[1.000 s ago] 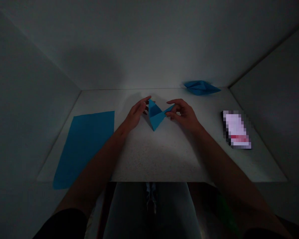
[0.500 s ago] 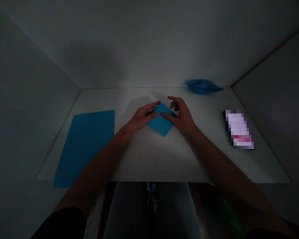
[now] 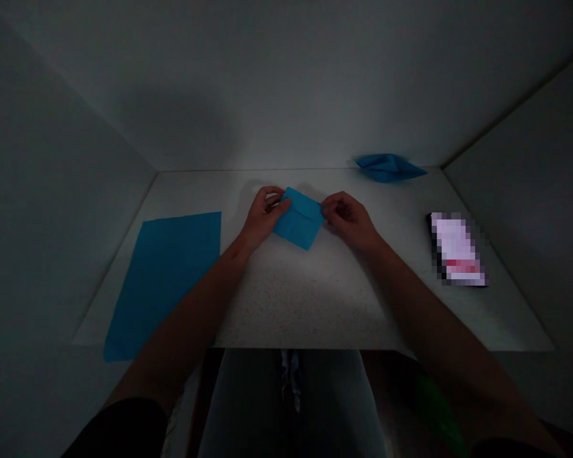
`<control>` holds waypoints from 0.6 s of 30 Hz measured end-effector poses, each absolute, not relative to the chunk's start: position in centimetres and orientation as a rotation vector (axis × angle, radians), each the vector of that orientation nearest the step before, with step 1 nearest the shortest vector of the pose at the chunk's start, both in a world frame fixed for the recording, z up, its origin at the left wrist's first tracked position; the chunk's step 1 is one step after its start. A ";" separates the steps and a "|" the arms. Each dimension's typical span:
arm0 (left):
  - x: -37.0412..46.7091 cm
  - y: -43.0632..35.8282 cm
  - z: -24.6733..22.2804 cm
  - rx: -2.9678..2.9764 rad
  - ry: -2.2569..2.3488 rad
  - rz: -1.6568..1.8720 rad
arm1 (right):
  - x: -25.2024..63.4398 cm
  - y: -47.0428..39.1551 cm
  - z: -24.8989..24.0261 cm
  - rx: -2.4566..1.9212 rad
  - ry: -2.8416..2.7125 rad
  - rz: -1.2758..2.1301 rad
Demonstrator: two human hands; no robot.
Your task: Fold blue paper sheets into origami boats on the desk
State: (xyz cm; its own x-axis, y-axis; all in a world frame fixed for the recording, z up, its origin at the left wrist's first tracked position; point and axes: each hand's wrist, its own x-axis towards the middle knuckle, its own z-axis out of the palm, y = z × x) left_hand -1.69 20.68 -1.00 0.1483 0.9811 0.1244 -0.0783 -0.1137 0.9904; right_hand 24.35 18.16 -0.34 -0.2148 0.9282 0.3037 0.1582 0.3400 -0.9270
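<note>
A small folded blue paper (image 3: 298,219) is held between my two hands above the pale tabletop, a crease or flap edge running across its upper part. My left hand (image 3: 263,217) pinches its upper left corner, thumb on the front and the other fingers curled behind. At the paper's right corner, my right hand (image 3: 347,217) has thumb and index finger closed on the edge, with its other fingers curled in.
A large flat blue sheet (image 3: 167,280) lies at the left, overhanging the front edge of the table (image 3: 286,312). A folded blue paper boat (image 3: 389,168) rests by the back wall. A phone with a blurred screen (image 3: 458,249) lies at the right.
The folded paper has turned and shifted slightly left and up. My right fingers, spread before, have closed on its right corner. The left hand has moved to the upper left corner.
</note>
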 end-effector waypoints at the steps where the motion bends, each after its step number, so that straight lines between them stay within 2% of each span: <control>1: -1.6 20.6 -1.0 1.308 0.971 1.201 | 24.4 18.2 -0.4 -0.994 -1.604 0.995; 10: -1.6 20.4 -1.4 1.378 0.899 1.138 | 25.2 18.7 0.2 -1.064 -1.477 0.867; 18: -2.1 21.1 -1.3 1.438 0.890 1.125 | 25.0 18.8 -0.2 -0.965 -1.492 0.954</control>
State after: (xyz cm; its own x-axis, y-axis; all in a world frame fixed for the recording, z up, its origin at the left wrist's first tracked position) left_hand -2.07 21.07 -1.28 0.2797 0.9441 0.1744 -0.0483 -0.1675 0.9847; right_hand 25.00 18.84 -0.22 -0.1035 0.9334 0.3435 0.0800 0.3520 -0.9326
